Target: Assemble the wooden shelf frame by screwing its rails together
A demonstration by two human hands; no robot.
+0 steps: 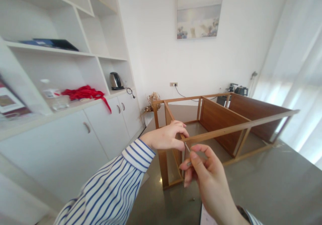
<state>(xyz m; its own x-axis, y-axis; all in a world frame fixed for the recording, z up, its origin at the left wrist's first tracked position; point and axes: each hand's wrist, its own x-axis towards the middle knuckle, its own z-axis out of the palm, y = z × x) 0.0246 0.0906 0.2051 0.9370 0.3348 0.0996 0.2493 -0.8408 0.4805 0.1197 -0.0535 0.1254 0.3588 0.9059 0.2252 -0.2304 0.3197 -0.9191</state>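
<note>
Right hand (207,173), before the frame's (216,133) near corner, pinches a thin metal tool (187,147) up against that joint, probably for fine control; left hand (167,136) grips the frame's corner, seemingly to steady it.

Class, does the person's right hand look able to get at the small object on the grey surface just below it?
Probably yes: nothing appears to cover the small object on the grey surface. However, the right hand holds a thin metal tool, so it may need freeing first.
</note>
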